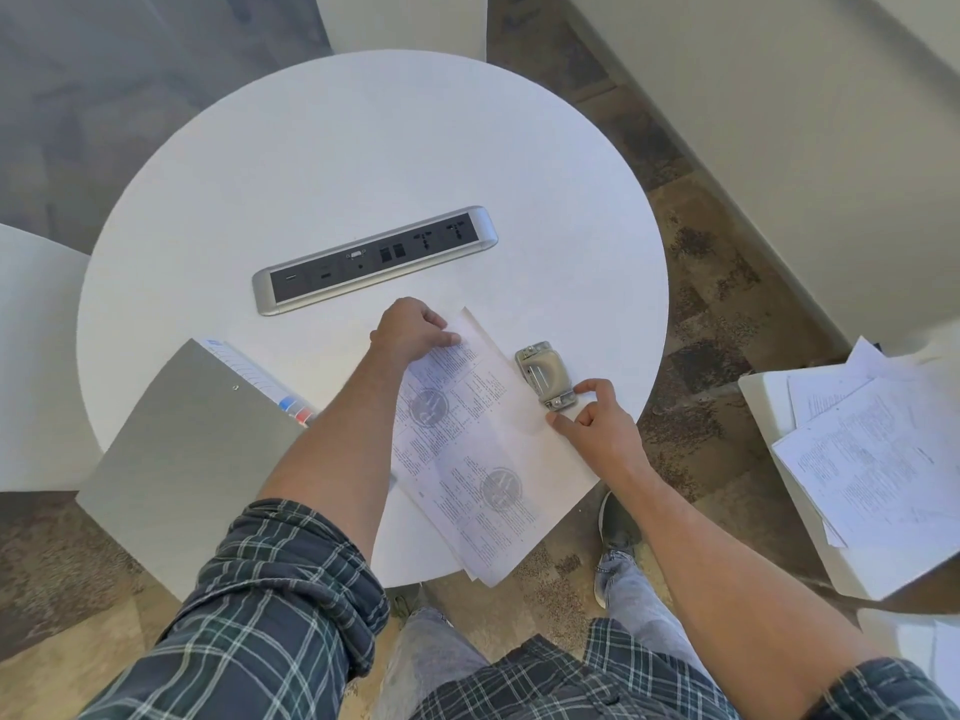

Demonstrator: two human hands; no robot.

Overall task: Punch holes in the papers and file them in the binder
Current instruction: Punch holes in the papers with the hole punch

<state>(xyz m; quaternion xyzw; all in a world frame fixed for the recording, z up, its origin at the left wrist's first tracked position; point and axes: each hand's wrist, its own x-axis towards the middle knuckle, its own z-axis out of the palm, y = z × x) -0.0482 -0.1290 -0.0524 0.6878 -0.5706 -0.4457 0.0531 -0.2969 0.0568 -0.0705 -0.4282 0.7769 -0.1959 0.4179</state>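
Observation:
A thin stack of printed papers [483,449] lies slanted on the round white table [363,158], its near end hanging over the table's front edge. My left hand [410,330] grips the far corner of the stack, fingers curled over its edge. A small grey metal hole punch [543,374] sits against the right long edge of the papers. My right hand [597,415] holds the punch's near end between forefinger and thumb, the thumb lying on the paper. A closed grey binder [192,449] lies at the left, partly over the table's rim.
A silver power and socket strip [374,259] is set into the table's middle. More loose printed sheets [878,459] lie on a white surface at the right. White chairs stand at the left and far side. My shoe and legs are below the table edge.

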